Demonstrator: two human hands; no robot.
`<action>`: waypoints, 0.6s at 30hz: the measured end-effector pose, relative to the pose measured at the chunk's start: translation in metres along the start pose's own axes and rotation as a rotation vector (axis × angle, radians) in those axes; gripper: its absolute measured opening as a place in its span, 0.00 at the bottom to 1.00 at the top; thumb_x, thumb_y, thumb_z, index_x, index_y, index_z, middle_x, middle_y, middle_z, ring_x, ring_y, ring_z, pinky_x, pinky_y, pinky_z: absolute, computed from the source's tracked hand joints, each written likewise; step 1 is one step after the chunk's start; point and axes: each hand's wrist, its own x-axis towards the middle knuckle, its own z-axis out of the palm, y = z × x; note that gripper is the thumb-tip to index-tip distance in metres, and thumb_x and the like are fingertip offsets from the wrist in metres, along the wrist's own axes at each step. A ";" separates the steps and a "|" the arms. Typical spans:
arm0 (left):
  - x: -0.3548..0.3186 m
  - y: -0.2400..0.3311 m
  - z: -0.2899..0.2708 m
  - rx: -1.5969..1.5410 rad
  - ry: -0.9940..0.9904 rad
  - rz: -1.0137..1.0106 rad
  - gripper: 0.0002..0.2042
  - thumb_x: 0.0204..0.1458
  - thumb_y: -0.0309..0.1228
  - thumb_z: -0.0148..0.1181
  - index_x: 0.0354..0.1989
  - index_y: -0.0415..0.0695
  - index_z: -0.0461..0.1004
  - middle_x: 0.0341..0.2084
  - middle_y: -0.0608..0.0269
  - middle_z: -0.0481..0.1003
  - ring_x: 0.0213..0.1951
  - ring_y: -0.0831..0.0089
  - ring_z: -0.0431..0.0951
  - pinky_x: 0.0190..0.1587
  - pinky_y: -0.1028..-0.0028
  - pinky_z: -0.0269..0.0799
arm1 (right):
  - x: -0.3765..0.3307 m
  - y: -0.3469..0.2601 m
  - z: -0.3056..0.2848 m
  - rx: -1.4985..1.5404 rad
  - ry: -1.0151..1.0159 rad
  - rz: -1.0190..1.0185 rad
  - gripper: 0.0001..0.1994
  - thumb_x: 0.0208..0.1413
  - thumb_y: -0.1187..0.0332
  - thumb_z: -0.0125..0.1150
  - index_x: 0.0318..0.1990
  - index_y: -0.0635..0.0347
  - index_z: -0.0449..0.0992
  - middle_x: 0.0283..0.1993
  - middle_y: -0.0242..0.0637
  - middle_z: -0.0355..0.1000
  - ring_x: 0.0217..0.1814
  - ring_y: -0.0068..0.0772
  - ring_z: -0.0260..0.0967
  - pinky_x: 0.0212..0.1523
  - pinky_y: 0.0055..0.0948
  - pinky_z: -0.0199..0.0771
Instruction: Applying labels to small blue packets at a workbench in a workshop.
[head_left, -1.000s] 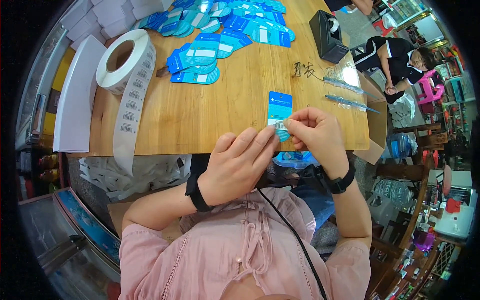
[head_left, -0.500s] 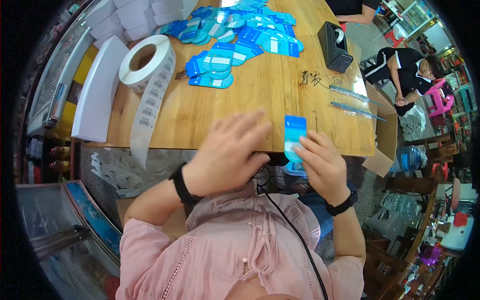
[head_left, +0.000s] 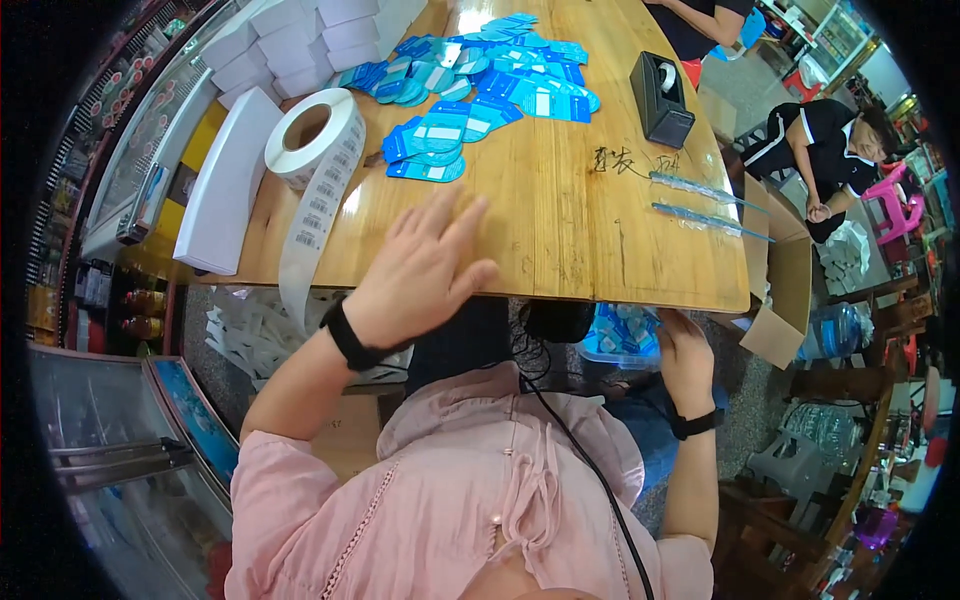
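My left hand [head_left: 420,275] is over the front edge of the wooden table [head_left: 530,250], fingers spread with nothing in them. It is nearest to the strip of printed labels hanging from the white label roll [head_left: 282,145]. My right hand [head_left: 688,365] is lower, beside a clear plastic tub [head_left: 620,357] of small blue cards just under the table's front edge. Its fingertips are partly hidden, so whether it holds a card cannot be made out. Several blue rounded cards [head_left: 440,130] lie in an overlapping heap toward the far left of the tabletop.
White boxes [head_left: 295,45] are stacked at the far left, with a long white box [head_left: 230,180] in front. A black tape dispenser [head_left: 662,100] and two clear-blue strips [head_left: 700,220] are at the right. An open carton [head_left: 780,310] stands beside the table; a person sits beyond it.
My right hand has gone down and right from the table edge to the tub; the blue card it held is no longer visible. My left hand has shifted slightly left.
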 end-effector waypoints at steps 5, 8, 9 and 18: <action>0.015 -0.011 -0.004 0.234 -0.038 -0.033 0.35 0.71 0.54 0.53 0.77 0.39 0.63 0.75 0.38 0.62 0.76 0.38 0.61 0.74 0.43 0.58 | -0.006 -0.031 0.003 0.106 0.071 -0.083 0.14 0.63 0.72 0.68 0.56 0.61 0.84 0.57 0.52 0.82 0.59 0.57 0.80 0.59 0.44 0.80; 0.003 0.009 -0.004 0.052 -0.160 0.151 0.33 0.70 0.52 0.56 0.76 0.43 0.66 0.75 0.43 0.64 0.76 0.44 0.62 0.75 0.42 0.57 | -0.006 -0.072 -0.005 0.343 0.145 -0.331 0.11 0.59 0.76 0.71 0.50 0.58 0.87 0.51 0.44 0.85 0.51 0.50 0.84 0.50 0.43 0.84; 0.004 0.011 -0.005 0.054 -0.165 0.146 0.33 0.70 0.52 0.56 0.76 0.43 0.66 0.75 0.43 0.64 0.76 0.44 0.62 0.75 0.42 0.57 | 0.000 -0.085 -0.005 0.350 0.163 -0.338 0.11 0.59 0.76 0.71 0.50 0.58 0.87 0.51 0.44 0.85 0.51 0.50 0.84 0.50 0.43 0.84; 0.049 -0.034 -0.009 0.289 -0.064 -0.017 0.35 0.70 0.53 0.55 0.71 0.32 0.66 0.72 0.34 0.66 0.71 0.38 0.68 0.73 0.47 0.63 | 0.076 -0.156 0.017 0.047 0.241 -0.613 0.18 0.63 0.60 0.71 0.57 0.58 0.84 0.66 0.45 0.77 0.70 0.54 0.70 0.70 0.53 0.69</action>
